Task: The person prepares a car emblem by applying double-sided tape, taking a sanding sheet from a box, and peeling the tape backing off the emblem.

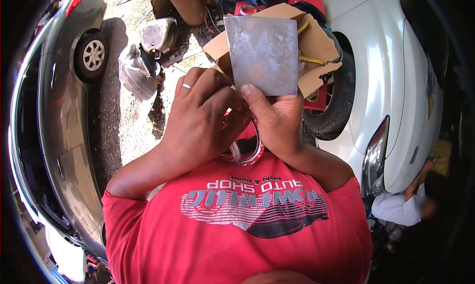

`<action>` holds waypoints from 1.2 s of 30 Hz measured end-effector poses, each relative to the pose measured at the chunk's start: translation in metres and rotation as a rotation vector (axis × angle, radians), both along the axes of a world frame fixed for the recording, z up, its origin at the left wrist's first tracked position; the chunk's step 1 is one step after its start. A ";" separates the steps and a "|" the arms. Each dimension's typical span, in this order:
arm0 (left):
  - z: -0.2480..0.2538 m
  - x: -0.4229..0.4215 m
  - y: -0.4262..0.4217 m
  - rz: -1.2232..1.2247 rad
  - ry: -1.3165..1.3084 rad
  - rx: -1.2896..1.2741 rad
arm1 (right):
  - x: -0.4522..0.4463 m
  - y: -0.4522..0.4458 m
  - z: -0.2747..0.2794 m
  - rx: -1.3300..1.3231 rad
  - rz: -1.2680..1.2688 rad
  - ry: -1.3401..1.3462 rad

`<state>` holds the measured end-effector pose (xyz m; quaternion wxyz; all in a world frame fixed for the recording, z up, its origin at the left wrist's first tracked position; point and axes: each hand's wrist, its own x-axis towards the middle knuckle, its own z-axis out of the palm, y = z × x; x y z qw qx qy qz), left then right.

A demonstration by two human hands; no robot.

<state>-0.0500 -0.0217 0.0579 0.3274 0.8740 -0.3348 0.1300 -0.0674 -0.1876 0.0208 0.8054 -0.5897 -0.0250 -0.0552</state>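
Observation:
My right hand grips the lower edge of a flat, square grey sheet, with the thumb across its front face. The sheet looks like dull, smudged metal and is held upright. Close beside it is my left hand, its fingers curled inward and a ring on one finger. What those fingertips hold, if anything, is hidden. A ring-shaped roll of tape, pale with a red edge, hangs just below and between both hands. Its upper part is hidden behind them.
Behind the sheet is an open cardboard box with yellow strips. A white car stands right, a grey-brown car left. Car lamp parts lie on the gravel. A person in white is at far right.

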 end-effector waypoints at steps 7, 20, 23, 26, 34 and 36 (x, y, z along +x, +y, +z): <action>-0.007 -0.003 0.003 0.013 0.069 -0.075 | 0.000 0.001 0.002 0.009 -0.014 -0.003; 0.000 -0.002 0.003 0.042 0.350 -0.166 | -0.003 -0.008 0.001 0.202 0.035 0.050; 0.000 -0.003 0.002 0.048 0.388 -0.197 | -0.005 -0.011 0.004 0.228 0.040 0.130; -0.003 -0.002 0.003 0.049 0.359 -0.192 | -0.006 -0.013 0.005 0.192 0.066 0.136; -0.003 -0.001 0.002 0.052 0.344 -0.185 | -0.013 -0.014 0.006 0.205 0.111 0.138; -0.006 -0.001 0.002 0.064 0.347 -0.197 | -0.013 -0.017 0.006 0.150 0.114 0.127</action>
